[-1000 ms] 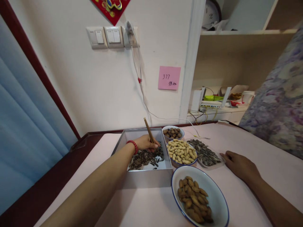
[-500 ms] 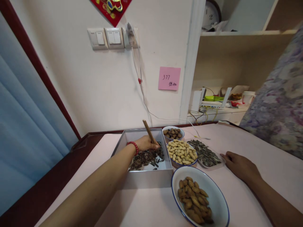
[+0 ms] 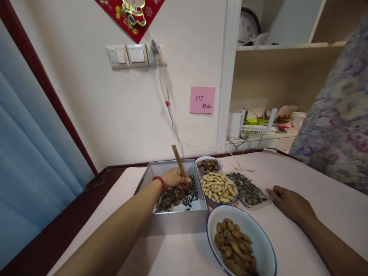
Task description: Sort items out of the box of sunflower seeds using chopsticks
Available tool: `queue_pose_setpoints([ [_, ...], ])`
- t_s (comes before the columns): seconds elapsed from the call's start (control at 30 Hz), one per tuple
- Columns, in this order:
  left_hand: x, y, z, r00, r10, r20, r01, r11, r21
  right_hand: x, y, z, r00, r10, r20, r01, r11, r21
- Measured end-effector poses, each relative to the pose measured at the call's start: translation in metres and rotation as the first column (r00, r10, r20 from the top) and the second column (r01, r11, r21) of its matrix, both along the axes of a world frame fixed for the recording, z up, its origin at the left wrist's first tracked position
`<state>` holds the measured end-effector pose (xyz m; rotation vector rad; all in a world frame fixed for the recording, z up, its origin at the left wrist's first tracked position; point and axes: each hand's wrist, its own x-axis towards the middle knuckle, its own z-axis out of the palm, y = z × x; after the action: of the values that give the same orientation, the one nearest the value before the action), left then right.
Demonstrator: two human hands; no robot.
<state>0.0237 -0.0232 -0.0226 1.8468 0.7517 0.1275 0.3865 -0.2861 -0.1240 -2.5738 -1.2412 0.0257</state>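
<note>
My left hand (image 3: 176,178), with a red bead bracelet (image 3: 160,183) at the wrist, reaches into a grey open box (image 3: 178,222). Its fingers are closed around a pair of chopsticks (image 3: 179,163), held at a slant, tips down among dark sunflower seeds (image 3: 172,197). The tips are hard to make out among the seeds. My right hand (image 3: 290,201) lies loosely curled on the table, at the right edge of a clear shallow tray (image 3: 260,206) of striped sunflower seeds (image 3: 247,188). One fingertip or thumb is at the tray's rim; nothing shows in that hand.
Right of the box stand a bowl of peanuts (image 3: 220,188), a bowl of round brown nuts (image 3: 208,165) and, nearer me, a blue-rimmed white bowl (image 3: 263,245) of almond-like nuts (image 3: 234,245). A white cable (image 3: 201,147) runs down the wall onto the table's back.
My left hand stays in the box with the chopsticks, which shift slightly and now show as two sticks apart at the top. The whole view has tilted a little; the right hand stays by the tray.
</note>
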Motion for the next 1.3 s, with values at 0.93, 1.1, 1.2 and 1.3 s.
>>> queue_pose_setpoints([
  [0.93, -0.006, -0.008, 0.018, 0.966, 0.236, 0.106, -0.22, 0.964, -0.148, 0.001, -0.001, 0.003, 0.998, 0.021, -0.056, -0.024, 0.997, -0.067],
  [1.1, -0.03, -0.014, 0.051, 0.898, 0.385, 0.214, -0.334, 0.912, -0.238, -0.003, -0.002, 0.009, 0.997, 0.045, -0.058, -0.05, 0.996, -0.078],
  [1.2, -0.041, -0.023, 0.069, 0.867, 0.419, 0.27, -0.35, 0.897, -0.271, -0.005, -0.003, 0.012, 0.997, 0.055, -0.059, -0.059, 0.996, -0.068],
  [1.3, -0.038, -0.035, 0.083, 0.862, 0.407, 0.303, -0.327, 0.902, -0.283, -0.008, -0.004, 0.014, 0.996, 0.062, -0.058, -0.065, 0.997, -0.05],
])
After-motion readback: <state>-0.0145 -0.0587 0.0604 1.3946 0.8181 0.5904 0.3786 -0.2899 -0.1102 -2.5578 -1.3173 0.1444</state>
